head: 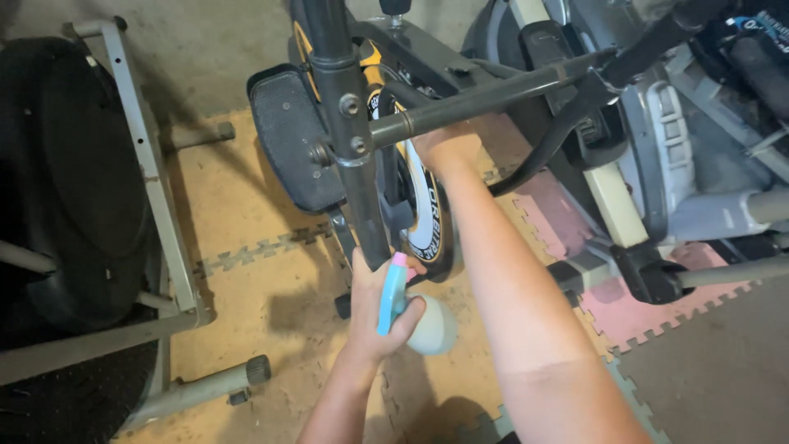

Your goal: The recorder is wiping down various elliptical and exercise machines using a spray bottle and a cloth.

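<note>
- Under you lies a floor of interlocking foam mats (246,214), yellow with pink tiles on the right, meeting bare grey concrete.
- Your left hand (380,312) has its fingers wrapped tight around a spray bottle (411,316), blue-triggered with a pink tip, held beside the exercise bike (353,140).
- Your right hand (444,148) reaches behind the bike's grey bar; its fingers are hidden.
- The flywheel carries a yellow-and-white ring label.

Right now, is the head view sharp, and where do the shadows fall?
Head view: mostly sharp; the left hand and spray bottle are slightly soft. Soft shadows lie on the foam mat beneath the exercise bike. The right hand is partly hidden behind a bar. No strong glare.
</note>
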